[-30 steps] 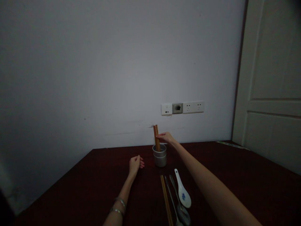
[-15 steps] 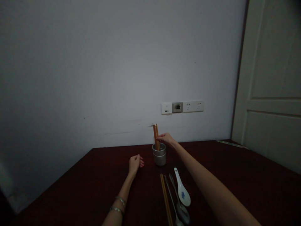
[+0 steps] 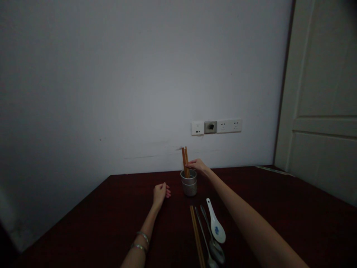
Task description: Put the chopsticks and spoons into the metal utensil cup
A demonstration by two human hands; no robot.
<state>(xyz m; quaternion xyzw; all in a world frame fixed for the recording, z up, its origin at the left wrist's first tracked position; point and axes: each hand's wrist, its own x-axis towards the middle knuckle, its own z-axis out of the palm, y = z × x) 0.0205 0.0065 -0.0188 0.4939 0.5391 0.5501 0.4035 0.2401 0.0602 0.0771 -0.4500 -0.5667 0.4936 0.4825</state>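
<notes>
Near the wall stands a grey metal cup (image 3: pixel 189 189) with several wooden chopsticks (image 3: pixel 185 158) upright in it, leaning slightly left. My right hand (image 3: pixel 197 164) reaches over the cup's rim and pinches chopsticks between thumb and fingers. To the left of the cup, my left hand (image 3: pixel 160 192) rests on the table, its fingers loosely bent and slightly apart, holding nothing. Closer to me lie a pair of chopsticks (image 3: pixel 197 236), a thin long-handled metal utensil (image 3: pixel 203 231), a metal spoon (image 3: pixel 216 251) and a white ceramic spoon (image 3: pixel 217 227) with a blue mark.
The dark red table (image 3: pixel 111 219) meets a pale wall (image 3: pixel 139 82) at the back. Wall sockets (image 3: pixel 228 126) sit above the cup's right side. A light panelled door (image 3: pixel 323 93) stands at the right. A flat strip (image 3: pixel 275 171) lies along the far right table edge.
Almost nothing has moved. My right hand stays on the chopsticks in the cup, and the left rests in the same place.
</notes>
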